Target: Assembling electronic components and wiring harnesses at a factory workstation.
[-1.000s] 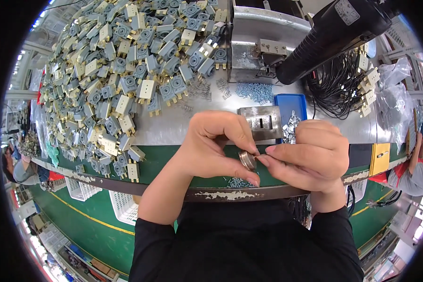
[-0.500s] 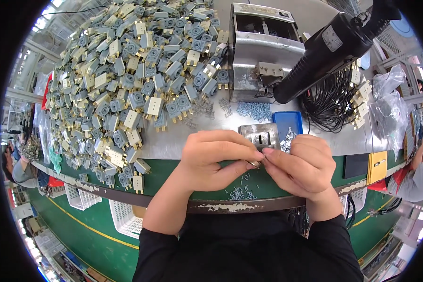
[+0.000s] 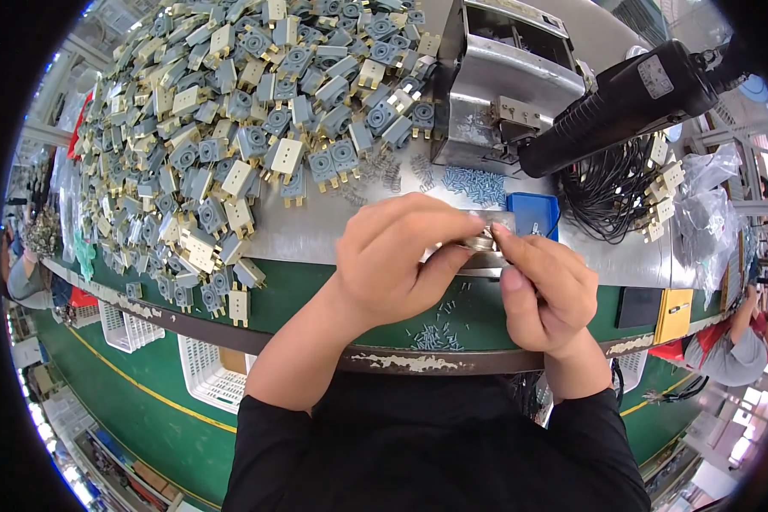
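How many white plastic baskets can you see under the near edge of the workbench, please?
2: one basket under the bench edge at far left, another basket beside the left forearm. Others may be hidden behind the body.

left hand (image 3: 401, 256) and right hand (image 3: 546, 290): raised from bench edge toward blue tray (image 3: 533, 213) | small metal part (image 3: 480, 243): carried up between fingertips | view: shifted

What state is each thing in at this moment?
Left hand: closed on a small metal part.
Right hand: fingers pinching the same part.
Grey plug parts: heaped loose on the table.
Electric screwdriver: hanging tilted, unheld.
Blue tray: open, holding small pieces.
Screws: scattered loose.
Black wires: bundled, lying flat.
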Motion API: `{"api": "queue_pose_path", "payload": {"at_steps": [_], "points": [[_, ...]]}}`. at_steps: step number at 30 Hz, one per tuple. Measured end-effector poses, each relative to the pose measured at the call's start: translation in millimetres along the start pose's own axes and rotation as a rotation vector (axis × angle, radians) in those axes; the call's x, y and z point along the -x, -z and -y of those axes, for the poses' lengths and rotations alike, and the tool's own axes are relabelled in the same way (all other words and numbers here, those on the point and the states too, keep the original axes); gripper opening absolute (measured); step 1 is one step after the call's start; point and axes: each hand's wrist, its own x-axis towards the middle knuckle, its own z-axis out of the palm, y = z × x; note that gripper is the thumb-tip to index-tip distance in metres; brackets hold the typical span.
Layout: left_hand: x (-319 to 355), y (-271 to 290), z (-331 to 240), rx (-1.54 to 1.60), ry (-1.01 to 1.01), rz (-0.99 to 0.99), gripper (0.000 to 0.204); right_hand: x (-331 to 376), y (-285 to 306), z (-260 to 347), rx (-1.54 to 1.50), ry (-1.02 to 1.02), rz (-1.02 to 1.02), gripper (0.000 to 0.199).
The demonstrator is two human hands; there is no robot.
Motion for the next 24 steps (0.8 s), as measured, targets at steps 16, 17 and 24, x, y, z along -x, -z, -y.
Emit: {"api": "queue_pose_path", "payload": {"at_steps": [16, 17, 24], "points": [[11, 2, -15, 1.347, 1.072, 0.316, 0.019, -6, 21, -3, -0.095, 0.032, 0.151, 0.027], [10, 0, -19, 1.110, 1.027, 0.214, 0.017, -4, 18, -3, -0.073, -0.011, 0.111, 0.028], [22, -20, -20, 0.289, 0.455, 0.007, 0.020, 1, -2, -5, -0.099, -0.110, -0.001, 0.029]]}}
